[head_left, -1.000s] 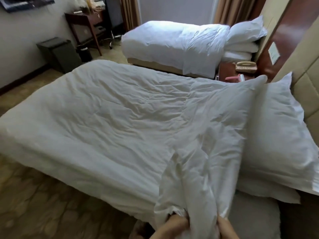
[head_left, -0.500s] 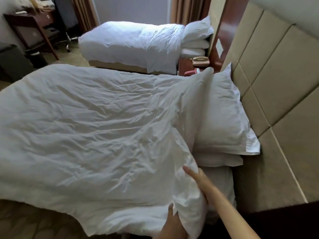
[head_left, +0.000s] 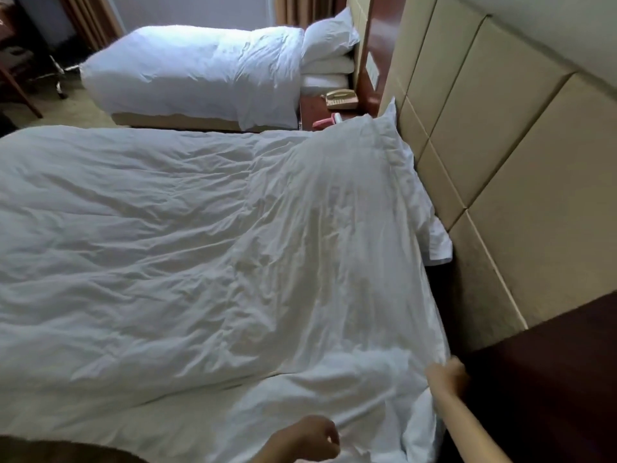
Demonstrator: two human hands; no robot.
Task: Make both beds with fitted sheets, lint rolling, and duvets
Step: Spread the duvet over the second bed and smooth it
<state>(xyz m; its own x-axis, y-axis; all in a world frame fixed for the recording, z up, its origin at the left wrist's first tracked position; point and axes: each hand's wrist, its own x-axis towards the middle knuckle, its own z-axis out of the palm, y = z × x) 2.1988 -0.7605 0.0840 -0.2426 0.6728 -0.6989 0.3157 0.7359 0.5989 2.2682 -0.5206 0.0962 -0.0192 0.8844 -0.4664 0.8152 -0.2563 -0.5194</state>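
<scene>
Nothing here is legible to me. At one o'clock the phone [head_left: 341, 97] shows a keypad, but its digits are too small to make out. Just right of it, the pale plate [head_left: 374, 73] on the wood panel [head_left: 380, 38] is a blur, and I cannot tell whether it carries lettering. The duvet [head_left: 187, 248] before me shows only creases.

two duvets [head_left: 200, 245] [head_left: 200, 68], three stacked pillows [head_left: 329, 38] on the far bed [head_left: 173, 120], one telephone [head_left: 340, 96] and two hands [head_left: 309, 437] [head_left: 445, 374].
</scene>
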